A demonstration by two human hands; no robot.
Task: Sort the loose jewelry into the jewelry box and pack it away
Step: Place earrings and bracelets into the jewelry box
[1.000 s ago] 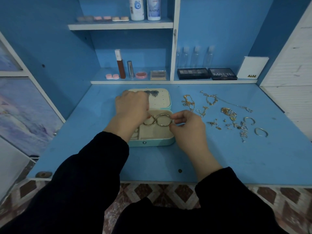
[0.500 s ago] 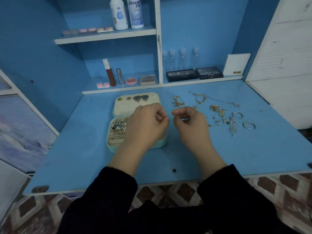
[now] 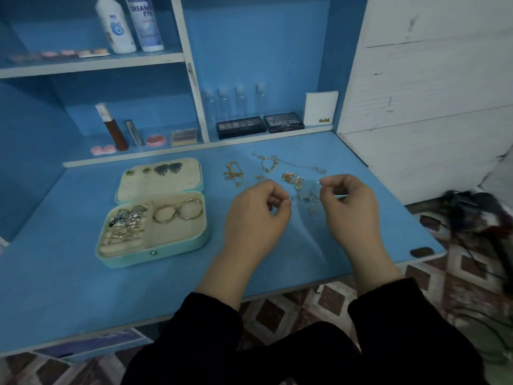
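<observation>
The mint jewelry box [image 3: 155, 255] lies open on the blue desk [image 3: 69, 273]. Rings fill its left compartment and two gold hoops [image 3: 177, 211] lie in the right one. Earrings are pinned in the lid [image 3: 159, 177]. Loose gold chains [image 3: 234, 173] and small silver pieces [image 3: 305, 197] are scattered to the right of the box. My left hand [image 3: 255, 215] hovers over that pile with curled fingers, pinching a small silver piece at its fingertips. My right hand [image 3: 349, 207] is curled over the pile's right side, thumb and forefinger pinched on a thin silver piece.
Shelves behind the desk hold two bottles [image 3: 130, 23], a lipstick tube [image 3: 112, 127], small clear bottles [image 3: 233, 101], eyeshadow palettes [image 3: 283, 123] and a white card [image 3: 319, 109]. A white panel wall stands at the right. Dark cables [image 3: 472, 215] lie on the floor beyond the desk's right edge.
Both hands let go of the two gold hoops, which now lie in the box. The hands moved right to the loose jewelry pile, and the view shifted right with them.
</observation>
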